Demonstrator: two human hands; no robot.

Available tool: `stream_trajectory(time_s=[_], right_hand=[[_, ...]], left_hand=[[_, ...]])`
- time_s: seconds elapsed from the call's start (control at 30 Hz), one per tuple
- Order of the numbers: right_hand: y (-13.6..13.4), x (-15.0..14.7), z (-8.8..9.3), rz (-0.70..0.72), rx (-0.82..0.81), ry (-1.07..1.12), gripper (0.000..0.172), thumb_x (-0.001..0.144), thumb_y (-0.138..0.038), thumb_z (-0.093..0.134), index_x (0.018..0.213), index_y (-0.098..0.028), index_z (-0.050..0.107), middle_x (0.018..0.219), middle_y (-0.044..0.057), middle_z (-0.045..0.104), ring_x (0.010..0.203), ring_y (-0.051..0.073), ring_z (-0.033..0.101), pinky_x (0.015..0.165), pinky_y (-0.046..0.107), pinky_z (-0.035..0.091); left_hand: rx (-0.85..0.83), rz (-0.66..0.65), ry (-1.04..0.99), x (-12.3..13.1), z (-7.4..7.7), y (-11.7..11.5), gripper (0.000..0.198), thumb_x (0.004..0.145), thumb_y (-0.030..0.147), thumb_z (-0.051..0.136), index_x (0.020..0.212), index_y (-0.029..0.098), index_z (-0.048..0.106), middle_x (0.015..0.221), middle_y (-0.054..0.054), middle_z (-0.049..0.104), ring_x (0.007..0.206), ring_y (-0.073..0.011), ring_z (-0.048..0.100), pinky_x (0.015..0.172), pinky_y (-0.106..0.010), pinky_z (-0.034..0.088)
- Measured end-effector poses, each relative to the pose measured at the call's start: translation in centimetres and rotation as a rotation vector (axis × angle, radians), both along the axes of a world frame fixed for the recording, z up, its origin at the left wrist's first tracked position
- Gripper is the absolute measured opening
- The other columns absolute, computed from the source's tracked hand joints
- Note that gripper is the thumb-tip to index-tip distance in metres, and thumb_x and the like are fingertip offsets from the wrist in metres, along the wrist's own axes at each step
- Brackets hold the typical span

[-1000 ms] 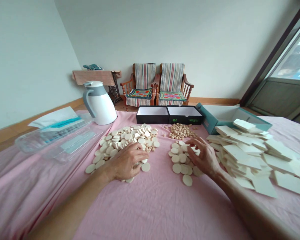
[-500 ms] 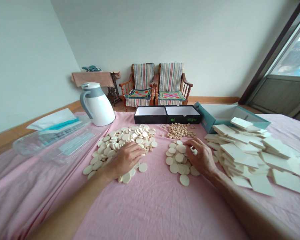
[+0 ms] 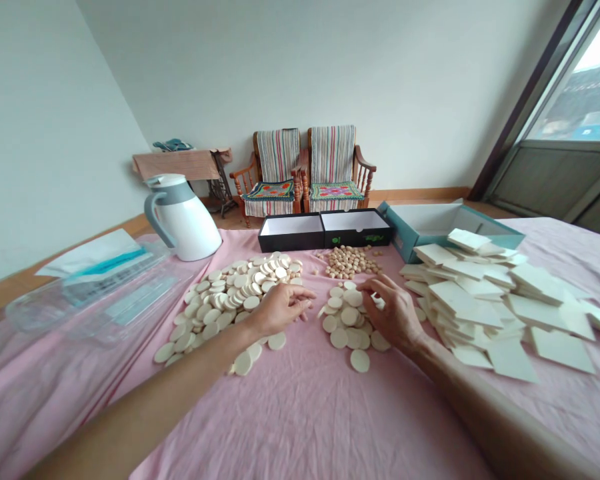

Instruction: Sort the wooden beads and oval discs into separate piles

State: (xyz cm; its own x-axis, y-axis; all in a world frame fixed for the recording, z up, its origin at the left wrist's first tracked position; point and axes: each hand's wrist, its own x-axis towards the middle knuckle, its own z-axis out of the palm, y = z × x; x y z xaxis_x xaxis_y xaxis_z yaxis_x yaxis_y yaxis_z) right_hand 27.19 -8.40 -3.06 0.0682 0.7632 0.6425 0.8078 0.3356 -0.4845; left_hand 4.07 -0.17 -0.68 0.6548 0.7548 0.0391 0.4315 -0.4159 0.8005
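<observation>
A big heap of cream discs lies on the pink cloth left of centre, and a smaller heap of the same discs lies to its right. My left hand hovers between the two heaps, fingers drawn together and pointing right. What they hold is hidden. My right hand rests on the right side of the smaller heap, fingers curled and pinching discs at its top.
Small tan round pieces lie behind the heaps, before an open black box. A teal box and cream square tiles fill the right. A white jug and clear plastic container stand left. Two chairs are beyond.
My left hand has lifted off the near edge of the big heap and moved right towards the smaller heap. The right hand has stayed on the smaller heap. The view has shifted a little.
</observation>
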Motion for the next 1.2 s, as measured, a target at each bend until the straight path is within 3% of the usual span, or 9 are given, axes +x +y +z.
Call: stream_trajectory(time_s=[0.13,0.23,0.43,0.67,0.73,0.9,0.97,1.03,1.2], right_hand=[[0.0,0.2,0.1,0.002,-0.002,0.001,0.017,0.079,-0.012,0.047,0.083,-0.019,0.062,0.083,0.005,0.061,0.076,0.016,0.058,0.069,0.026,0.045],[0.1,0.2,0.1,0.004,-0.003,0.003,0.017,0.078,-0.011,0.047,0.082,-0.019,0.062,0.083,0.004,0.061,0.075,0.015,0.057,0.069,0.026,0.044],[0.1,0.2,0.2,-0.007,-0.021,0.006,0.016,0.078,-0.012,0.049,0.081,-0.018,0.063,0.081,0.004,0.061,0.073,0.015,0.057,0.068,0.025,0.044],[0.1,0.4,0.1,-0.014,-0.017,0.011,0.018,0.078,-0.012,0.048,0.083,-0.018,0.064,0.082,0.005,0.061,0.073,0.015,0.057,0.069,0.026,0.045],[0.1,0.4,0.0,-0.010,-0.029,0.006,0.017,0.078,-0.012,0.049,0.083,-0.018,0.064,0.082,0.005,0.061,0.073,0.015,0.057,0.069,0.026,0.045],[0.1,0.3,0.0,0.003,-0.043,0.001,0.017,0.079,-0.012,0.048,0.082,-0.017,0.064,0.082,0.005,0.060,0.071,0.014,0.057,0.067,0.025,0.044],[0.1,0.3,0.0,0.000,-0.046,0.003,0.017,0.079,-0.012,0.048,0.082,-0.017,0.064,0.082,0.005,0.061,0.072,0.014,0.057,0.067,0.026,0.044],[0.1,0.3,-0.1,-0.004,-0.059,0.004,0.016,0.079,-0.013,0.048,0.081,-0.017,0.064,0.083,0.005,0.060,0.072,0.014,0.057,0.067,0.026,0.044],[0.1,0.2,-0.2,-0.003,-0.085,0.011,0.016,0.079,-0.013,0.048,0.080,-0.017,0.064,0.083,0.004,0.060,0.070,0.014,0.057,0.065,0.025,0.044]], left_hand=[[0.524,-0.027,0.222,0.0,0.4,2.2,0.018,0.080,0.013,0.054,0.089,0.016,0.069,0.094,-0.008,0.067,0.089,-0.0191,0.062,0.083,-0.032,0.048],[0.682,-0.083,0.411,0.2,0.4,3.0,0.012,0.080,0.015,0.056,0.080,0.017,0.068,0.090,-0.007,0.065,0.093,-0.0209,0.058,0.088,-0.034,0.043],[0.691,-0.060,0.481,0.8,0.1,3.0,0.011,0.078,0.017,0.056,0.070,0.015,0.063,0.083,-0.008,0.061,0.085,-0.0203,0.056,0.080,-0.032,0.044],[0.638,0.023,0.433,1.0,0.8,3.1,0.016,0.076,0.012,0.051,0.069,0.015,0.065,0.077,-0.006,0.062,0.078,-0.0177,0.060,0.074,-0.028,0.045],[0.609,0.053,0.403,1.1,1.1,3.0,0.018,0.078,0.013,0.049,0.076,0.015,0.067,0.075,-0.004,0.064,0.070,-0.0151,0.060,0.066,-0.025,0.046],[0.321,0.009,0.112,1.0,1.6,2.3,0.029,0.083,0.019,0.050,0.108,0.016,0.065,0.078,-0.002,0.069,0.063,-0.0121,0.063,0.057,-0.021,0.047],[0.396,0.060,0.107,0.5,1.8,2.6,0.025,0.082,0.018,0.051,0.101,0.017,0.068,0.082,-0.003,0.070,0.069,-0.0133,0.064,0.065,-0.023,0.049],[0.553,0.087,0.234,-0.3,1.8,3.1,0.023,0.080,0.013,0.050,0.089,0.018,0.070,0.087,-0.003,0.071,0.078,-0.0150,0.064,0.075,-0.026,0.048],[0.680,0.015,0.503,-1.7,1.2,4.4,0.020,0.074,0.009,0.054,0.080,0.019,0.071,0.085,-0.005,0.069,0.086,-0.0183,0.062,0.080,-0.028,0.046]])
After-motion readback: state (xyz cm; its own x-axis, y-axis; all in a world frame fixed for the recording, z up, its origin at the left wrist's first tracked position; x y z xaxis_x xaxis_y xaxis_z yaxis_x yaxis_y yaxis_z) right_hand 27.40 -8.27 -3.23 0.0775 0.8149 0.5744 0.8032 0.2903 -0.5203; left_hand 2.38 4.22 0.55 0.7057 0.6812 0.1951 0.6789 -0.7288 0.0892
